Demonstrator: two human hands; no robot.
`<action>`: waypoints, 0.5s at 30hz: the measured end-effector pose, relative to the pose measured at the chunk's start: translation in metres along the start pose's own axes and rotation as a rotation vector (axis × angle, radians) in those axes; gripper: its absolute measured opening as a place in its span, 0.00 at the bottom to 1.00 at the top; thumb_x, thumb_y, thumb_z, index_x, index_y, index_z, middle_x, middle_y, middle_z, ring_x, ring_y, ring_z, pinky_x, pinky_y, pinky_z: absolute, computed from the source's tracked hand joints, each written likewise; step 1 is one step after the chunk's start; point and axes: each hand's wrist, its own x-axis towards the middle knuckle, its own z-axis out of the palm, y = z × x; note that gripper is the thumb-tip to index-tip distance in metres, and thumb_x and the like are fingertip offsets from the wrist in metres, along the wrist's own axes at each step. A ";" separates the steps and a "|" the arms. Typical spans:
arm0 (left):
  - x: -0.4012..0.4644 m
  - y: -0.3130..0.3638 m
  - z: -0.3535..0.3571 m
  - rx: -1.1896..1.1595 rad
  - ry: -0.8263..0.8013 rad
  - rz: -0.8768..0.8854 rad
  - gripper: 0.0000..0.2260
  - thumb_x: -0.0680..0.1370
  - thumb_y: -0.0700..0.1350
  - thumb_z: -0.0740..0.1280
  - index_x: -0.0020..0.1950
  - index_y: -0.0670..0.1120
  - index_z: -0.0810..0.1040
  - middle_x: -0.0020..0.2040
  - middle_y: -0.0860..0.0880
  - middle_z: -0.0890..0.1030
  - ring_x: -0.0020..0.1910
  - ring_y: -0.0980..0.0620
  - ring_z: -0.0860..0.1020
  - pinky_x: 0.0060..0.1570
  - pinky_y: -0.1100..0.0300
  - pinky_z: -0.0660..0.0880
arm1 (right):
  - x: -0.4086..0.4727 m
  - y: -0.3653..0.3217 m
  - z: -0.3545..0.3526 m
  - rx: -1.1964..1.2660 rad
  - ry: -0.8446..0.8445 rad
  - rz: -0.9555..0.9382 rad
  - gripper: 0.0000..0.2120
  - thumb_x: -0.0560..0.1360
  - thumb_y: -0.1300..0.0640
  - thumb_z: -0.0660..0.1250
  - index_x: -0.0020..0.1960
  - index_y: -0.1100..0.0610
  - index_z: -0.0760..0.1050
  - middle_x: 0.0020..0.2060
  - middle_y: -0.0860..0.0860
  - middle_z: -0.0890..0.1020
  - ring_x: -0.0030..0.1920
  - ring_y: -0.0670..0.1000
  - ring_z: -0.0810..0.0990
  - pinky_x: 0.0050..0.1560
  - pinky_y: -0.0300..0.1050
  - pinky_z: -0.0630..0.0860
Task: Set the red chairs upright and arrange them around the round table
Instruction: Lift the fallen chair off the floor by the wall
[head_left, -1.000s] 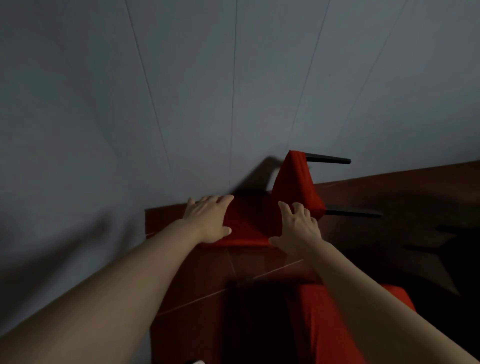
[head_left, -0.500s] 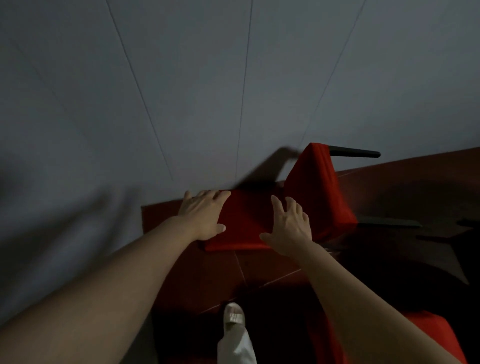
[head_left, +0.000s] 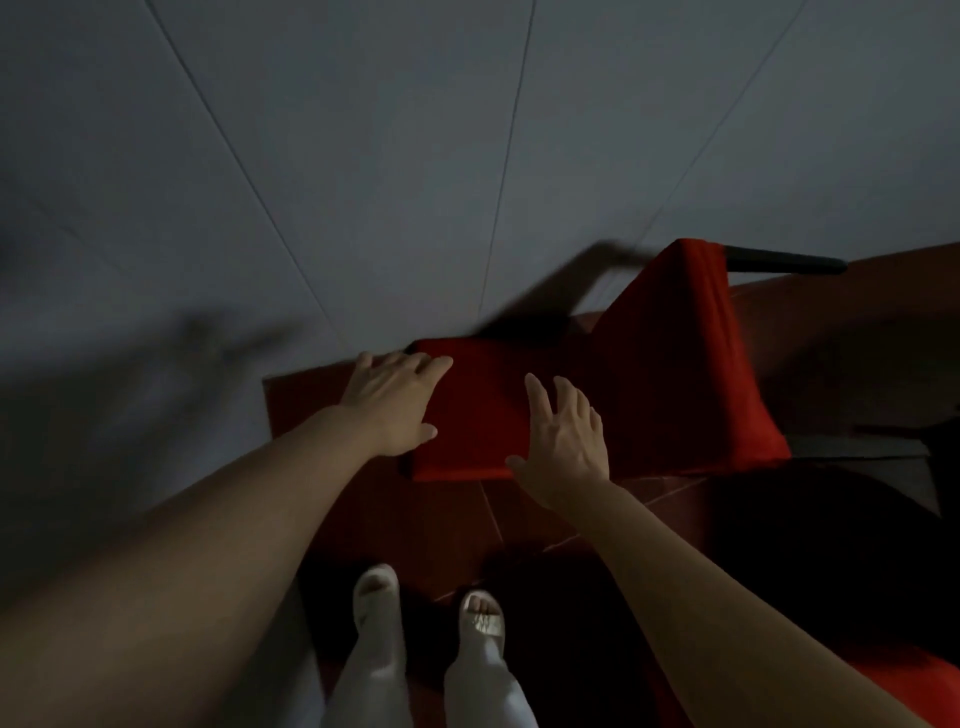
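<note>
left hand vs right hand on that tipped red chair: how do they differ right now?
The left hand lies at the far left corner of the red chair back panel, fingers together; the right hand sits at the near edge, fingers spread. The left hand looks flat on the fabric; whether the right hand touches it is unclear. Both have straight fingers and grip nothing.

Dim room: grey panelled wall (head_left: 363, 156), reddish-brown tiled floor (head_left: 519, 519).

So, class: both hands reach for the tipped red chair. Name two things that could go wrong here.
1. The left hand and right hand lie flat on the red fabric chair, gripping nothing, so it may slip when lifted.
2. The sandalled feet stand close; a dropped chair might hit them.
</note>
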 end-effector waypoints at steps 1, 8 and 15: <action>0.009 -0.009 0.005 0.002 -0.014 0.013 0.39 0.75 0.57 0.68 0.78 0.52 0.48 0.76 0.48 0.59 0.73 0.47 0.60 0.69 0.45 0.55 | 0.007 -0.006 0.007 0.002 -0.002 0.004 0.46 0.73 0.47 0.71 0.78 0.51 0.41 0.76 0.59 0.49 0.76 0.60 0.48 0.75 0.56 0.50; 0.064 -0.051 0.055 0.031 -0.065 0.110 0.40 0.74 0.56 0.68 0.78 0.52 0.47 0.77 0.48 0.57 0.74 0.47 0.58 0.71 0.43 0.53 | 0.048 -0.037 0.064 0.067 0.001 0.052 0.45 0.74 0.47 0.69 0.78 0.51 0.41 0.76 0.58 0.49 0.76 0.58 0.48 0.75 0.55 0.50; 0.108 -0.078 0.148 0.067 -0.108 0.126 0.41 0.74 0.53 0.70 0.78 0.52 0.47 0.76 0.48 0.58 0.74 0.47 0.59 0.70 0.41 0.52 | 0.090 -0.044 0.162 0.126 -0.016 0.001 0.42 0.75 0.53 0.66 0.78 0.52 0.42 0.76 0.59 0.49 0.76 0.57 0.47 0.76 0.54 0.48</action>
